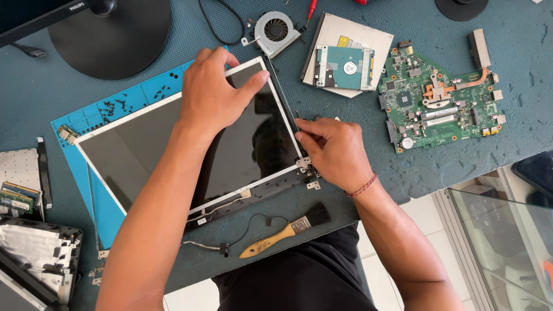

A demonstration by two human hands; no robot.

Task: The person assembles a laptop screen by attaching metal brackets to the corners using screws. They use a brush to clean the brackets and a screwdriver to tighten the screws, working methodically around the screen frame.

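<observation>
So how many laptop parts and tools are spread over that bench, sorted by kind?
Screen panel, with the left hand and the right hand on it: 1
Green circuit board: 1
Cooling fan: 1
Hard drive: 1
Brush: 1
Blue work mat: 1
Total: 6

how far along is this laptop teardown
Done: the motherboard, fan and hard drive lie out on the bench. In hand: the left hand presses the screen panel while the right hand pinches its side edge. Left: the panel appears still in its frame, hinge attached.
</observation>
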